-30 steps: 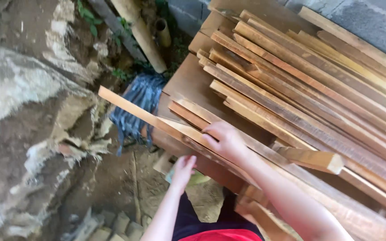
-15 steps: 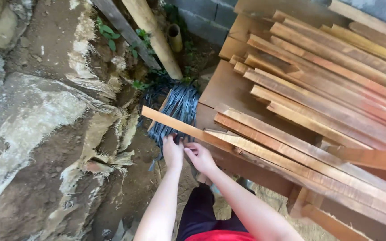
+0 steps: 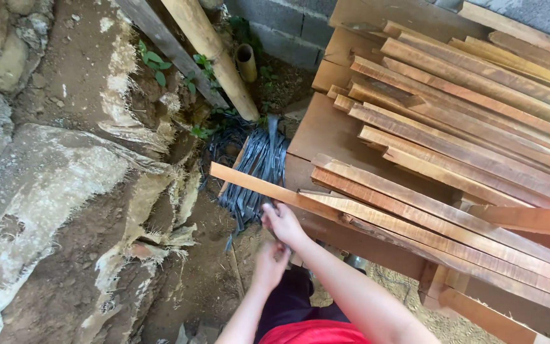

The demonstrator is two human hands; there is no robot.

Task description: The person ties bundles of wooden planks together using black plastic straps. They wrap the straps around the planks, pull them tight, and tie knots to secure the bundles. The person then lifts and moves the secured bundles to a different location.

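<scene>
right hand (image 3: 282,220): touching the near edge of the long plank (image 3: 268,188), fingers curling against its underside; grip looking closed on the plank edge, hard to tell how firmly.
left hand (image 3: 271,262): hovering just below the right hand, under the plank, fingers loosely bent; cannot tell whether the grip is holding anything.
long plank: lying at the front of the stack, free end sticking out left past the desk edge, over the dirt; running diagonally down to the right.
plank stack (image 3: 479,127): lying in rough parallel rows across the desk, reddish-brown, some ends uneven.
desk (image 3: 326,130): flat brown board carrying the planks, bare part showing at its left corner.
strap bundle (image 3: 259,165): dark grey strips hanging down just beside the desk corner, passing under the plank's free end.
pole (image 3: 214,54): leaning against the block wall (image 3: 288,28), beside a dark board.
rock (image 3: 39,191): sitting well left of the hands, pale and cracked.
</scene>
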